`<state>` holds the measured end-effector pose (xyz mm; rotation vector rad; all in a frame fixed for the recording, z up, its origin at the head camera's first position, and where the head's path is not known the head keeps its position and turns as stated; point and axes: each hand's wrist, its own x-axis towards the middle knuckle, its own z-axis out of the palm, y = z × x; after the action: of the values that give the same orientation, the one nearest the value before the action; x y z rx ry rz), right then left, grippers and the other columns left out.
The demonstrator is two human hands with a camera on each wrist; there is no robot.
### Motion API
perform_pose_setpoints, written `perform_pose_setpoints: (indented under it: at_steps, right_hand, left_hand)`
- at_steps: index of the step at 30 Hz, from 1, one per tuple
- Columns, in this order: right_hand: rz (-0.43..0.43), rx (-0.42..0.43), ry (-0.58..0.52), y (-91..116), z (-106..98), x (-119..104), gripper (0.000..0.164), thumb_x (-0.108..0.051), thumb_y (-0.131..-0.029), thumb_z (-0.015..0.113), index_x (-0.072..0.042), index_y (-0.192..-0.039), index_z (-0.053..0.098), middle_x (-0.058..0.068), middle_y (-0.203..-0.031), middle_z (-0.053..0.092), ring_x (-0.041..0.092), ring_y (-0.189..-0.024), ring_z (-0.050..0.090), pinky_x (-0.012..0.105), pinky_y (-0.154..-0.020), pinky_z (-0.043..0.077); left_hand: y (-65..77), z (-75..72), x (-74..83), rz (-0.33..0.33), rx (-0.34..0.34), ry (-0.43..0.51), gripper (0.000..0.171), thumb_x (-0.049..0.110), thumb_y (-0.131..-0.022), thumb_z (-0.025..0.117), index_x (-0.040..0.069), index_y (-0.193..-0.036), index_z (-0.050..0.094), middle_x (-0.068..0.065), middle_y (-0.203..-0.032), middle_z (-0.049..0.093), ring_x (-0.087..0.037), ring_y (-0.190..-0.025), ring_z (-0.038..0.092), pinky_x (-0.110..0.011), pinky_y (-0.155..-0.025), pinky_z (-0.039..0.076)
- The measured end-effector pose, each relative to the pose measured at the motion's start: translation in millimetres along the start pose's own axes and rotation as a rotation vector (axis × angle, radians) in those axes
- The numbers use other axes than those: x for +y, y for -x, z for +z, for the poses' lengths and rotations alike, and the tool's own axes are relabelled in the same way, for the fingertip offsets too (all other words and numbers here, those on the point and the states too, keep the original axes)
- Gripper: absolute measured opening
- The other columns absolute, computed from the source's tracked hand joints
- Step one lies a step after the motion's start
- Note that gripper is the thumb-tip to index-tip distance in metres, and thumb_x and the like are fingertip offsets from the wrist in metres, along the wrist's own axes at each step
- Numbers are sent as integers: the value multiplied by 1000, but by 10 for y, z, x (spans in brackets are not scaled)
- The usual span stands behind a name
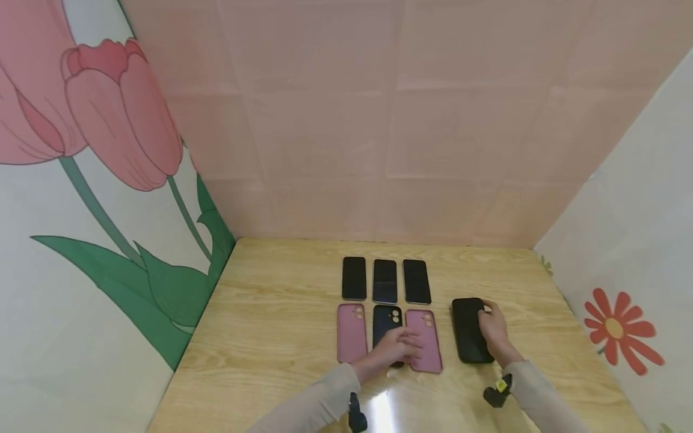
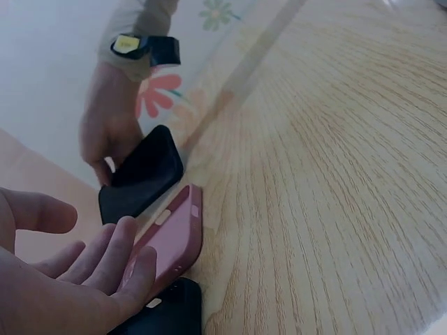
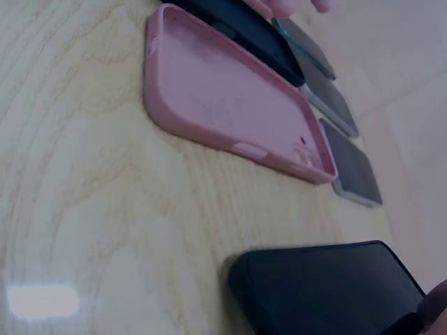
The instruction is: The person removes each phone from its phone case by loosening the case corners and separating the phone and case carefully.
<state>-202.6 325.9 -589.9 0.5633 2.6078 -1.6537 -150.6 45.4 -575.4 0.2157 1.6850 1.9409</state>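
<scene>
My right hand (image 1: pixel 495 329) grips the right edge of a phone in a black case (image 1: pixel 468 334), thumb over its dark screen. The same black-cased phone (image 3: pixel 328 283) shows in the right wrist view, with a fingertip at its lower right. My left hand (image 1: pixel 396 347), fingers loosely bent with nothing between them, is over a dark blue phone case (image 1: pixel 384 319) and the pink phone case (image 1: pixel 428 346) to its right. In the left wrist view that pink case (image 2: pixel 176 248) lies behind the fingers. Another pink phone case (image 1: pixel 351 334) lies to the left.
Three dark-screened phones, the left phone (image 1: pixel 354 278), the middle phone (image 1: pixel 385 281) and the right phone (image 1: pixel 416 281), lie in a row behind the cases. The wooden table (image 1: pixel 271 313) meets a pinkish back wall (image 1: pixel 325 150) and flowered side walls.
</scene>
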Motion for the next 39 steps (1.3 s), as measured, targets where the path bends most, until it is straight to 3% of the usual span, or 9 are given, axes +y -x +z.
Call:
perform_pose_setpoints:
  at_steps: [6,18,32,39]
  right_hand:
    - [4,31,3,23,2,-139,52,-18,-107,22,5,-153,19,35,-148,26,45,-127,35,55,-95,37]
    - [-83,48,52,134,51,-378,49,-17,-107,26,3,-151,28,30,-130,42,37,-103,47,40,-74,42]
    - [-140,-34,22,320,223,-695,44,-15,-107,34,1,-148,34,31,-127,42,43,-109,48,51,-86,43]
    - [-137,-83,17,421,333,-828,43,-16,-107,38,-1,-147,36,30,-127,44,43,-109,50,53,-87,43]
  left_hand:
    - [16,-12,14,2,-15,-5,44,-4,-91,60,-6,-134,51,-23,-115,66,-36,-100,67,-50,-91,52]
    - [-8,-27,-51,8,-14,4,38,-1,-91,59,-5,-129,54,-18,-109,69,-35,-97,68,-47,-89,54]
    - [-34,-21,-107,41,48,-47,24,9,-99,55,-5,-118,59,-20,-106,69,-35,-94,69,-45,-84,56]
    - [-33,-33,-89,41,62,-54,28,21,-103,55,-1,-120,58,-15,-109,68,-35,-96,67,-47,-85,56]
